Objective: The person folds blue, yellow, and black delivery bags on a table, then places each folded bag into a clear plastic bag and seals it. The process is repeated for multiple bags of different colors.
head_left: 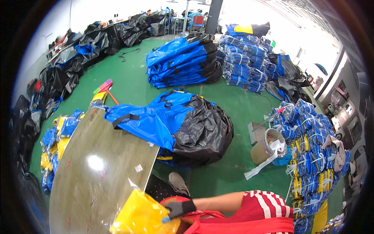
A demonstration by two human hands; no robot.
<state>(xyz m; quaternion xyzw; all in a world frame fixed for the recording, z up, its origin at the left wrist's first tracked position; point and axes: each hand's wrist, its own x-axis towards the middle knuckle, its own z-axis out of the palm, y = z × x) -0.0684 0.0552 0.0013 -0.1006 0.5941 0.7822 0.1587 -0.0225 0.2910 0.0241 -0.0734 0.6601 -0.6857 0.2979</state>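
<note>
Across the green floor (222,175), I see blue-and-black bags (204,132) lapping over the brown table's (97,171) far edge, a waste bin (259,152) beyond. At its near right edge, the gloved right hand (181,208) clasps a yellow package (142,213); the left hand is hidden, its state untellable.

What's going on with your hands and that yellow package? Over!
Right hand: holding yellow package by its right side. Left hand: out of view. Package: at table's near end. Nearby: small white paper on the table.
</note>
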